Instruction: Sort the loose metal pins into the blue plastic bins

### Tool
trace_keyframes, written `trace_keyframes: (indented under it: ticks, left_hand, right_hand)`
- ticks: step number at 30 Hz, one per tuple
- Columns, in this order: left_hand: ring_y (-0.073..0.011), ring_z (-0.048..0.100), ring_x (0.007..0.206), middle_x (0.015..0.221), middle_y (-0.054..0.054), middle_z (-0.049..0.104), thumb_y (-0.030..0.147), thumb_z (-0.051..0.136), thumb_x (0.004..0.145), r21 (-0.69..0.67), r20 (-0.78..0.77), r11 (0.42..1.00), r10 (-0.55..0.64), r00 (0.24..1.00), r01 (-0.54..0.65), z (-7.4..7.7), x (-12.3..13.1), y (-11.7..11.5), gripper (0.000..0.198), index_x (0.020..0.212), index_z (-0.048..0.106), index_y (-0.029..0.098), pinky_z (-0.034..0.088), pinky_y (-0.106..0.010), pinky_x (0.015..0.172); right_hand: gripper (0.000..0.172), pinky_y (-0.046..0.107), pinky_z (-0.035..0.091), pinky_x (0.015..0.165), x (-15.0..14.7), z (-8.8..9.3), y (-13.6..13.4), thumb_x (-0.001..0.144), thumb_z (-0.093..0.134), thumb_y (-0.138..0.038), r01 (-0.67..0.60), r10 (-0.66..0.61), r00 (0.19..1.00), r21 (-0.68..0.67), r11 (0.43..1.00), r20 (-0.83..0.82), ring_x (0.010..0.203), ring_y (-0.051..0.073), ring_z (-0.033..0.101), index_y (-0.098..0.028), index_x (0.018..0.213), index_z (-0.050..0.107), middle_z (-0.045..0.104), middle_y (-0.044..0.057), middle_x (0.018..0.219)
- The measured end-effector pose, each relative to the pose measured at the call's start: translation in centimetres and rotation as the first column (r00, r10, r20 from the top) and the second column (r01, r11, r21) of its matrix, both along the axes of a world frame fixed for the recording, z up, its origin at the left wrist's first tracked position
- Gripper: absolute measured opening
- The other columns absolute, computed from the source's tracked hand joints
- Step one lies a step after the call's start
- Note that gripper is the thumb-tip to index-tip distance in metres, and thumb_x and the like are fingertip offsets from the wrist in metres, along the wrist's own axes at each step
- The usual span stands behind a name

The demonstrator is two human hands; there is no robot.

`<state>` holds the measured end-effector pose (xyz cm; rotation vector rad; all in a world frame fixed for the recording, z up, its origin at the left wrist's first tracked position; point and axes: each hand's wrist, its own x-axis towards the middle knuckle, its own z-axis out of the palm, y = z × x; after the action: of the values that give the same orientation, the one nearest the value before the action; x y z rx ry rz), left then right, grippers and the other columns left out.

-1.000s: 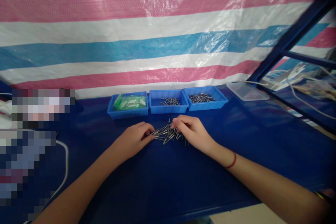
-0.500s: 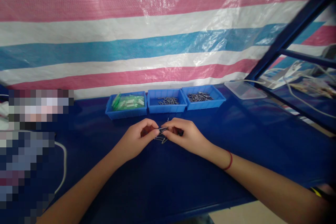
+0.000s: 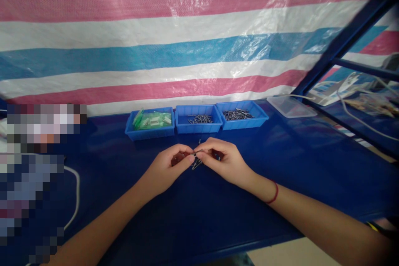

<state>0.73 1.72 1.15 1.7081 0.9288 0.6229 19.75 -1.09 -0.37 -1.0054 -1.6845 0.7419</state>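
Observation:
In front of the blue bins, my left hand (image 3: pixel 170 168) and my right hand (image 3: pixel 222 160) meet fingertip to fingertip. Both are closed in a pinch, thumb against forefinger. Between them is a thin dark metal pin (image 3: pixel 198 152), its ends mostly covered by the fingers. A few loose metal pins (image 3: pixel 196 163) lie on the blue table (image 3: pixel 187 216) just beneath the fingertips, partly hidden by my hands. The tip of another pin (image 3: pixel 200 141) shows beyond the right fingers. Its exact kind is too small to tell.
Three blue bins stand in a row behind my hands: a left bin (image 3: pixel 149 135) with green and clear packets, a middle bin (image 3: pixel 199 128) and a right bin (image 3: pixel 246 124) with metal pins. A clear plastic lid (image 3: pixel 291 107) lies farther right. At left runs a white cable (image 3: pixel 77 193).
My hands have come closer, the left shifting slightly right, so the fingertips now meet. The pin between them sits flatter, and the loose pins below are less covered on the right.

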Motion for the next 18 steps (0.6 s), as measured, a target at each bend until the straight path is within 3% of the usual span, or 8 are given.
trace_keyframes:
  ticks: [7, 18]
  left_hand:
    - [-0.012, 0.053, 0.067, 0.077, 0.0, 0.06, 0.033, 0.059, 0.084, 0.178, -0.048, 0.98, 0.101, 0.994, -0.091, -0.26, -0.2, -0.03, 0.017, 0.091, 0.061, 0.017, 0.042, -0.022, 0.06]
    - [-0.0116, 0.055, 0.068, 0.078, 0.0, 0.06, 0.03, 0.06, 0.082, 0.221, -0.051, 0.971, 0.1, 0.994, -0.087, 0.58, 0.11, -0.45, 0.015, 0.09, 0.059, 0.017, 0.043, -0.022, 0.061]
  right_hand:
    - [0.011, 0.023, 0.037, 0.05, 0.01, -0.25, 0.05, 0.084, 0.06, -0.022, 0.014, -0.014, 1.0, 0.002, 1.0, 0.028, 0.054, 0.008, 0.044, -0.018, 0.088, 0.069, 0.057, 0.001, 0.069]
    - [0.018, 0.024, 0.041, 0.056, 0.1, -0.53, 0.56, 0.088, 0.054, -0.025, -0.03, 0.026, 0.984, 0.021, 0.999, 0.179, 0.061, 0.011, 0.053, -0.017, 0.089, 0.07, 0.064, 0.004, 0.076]
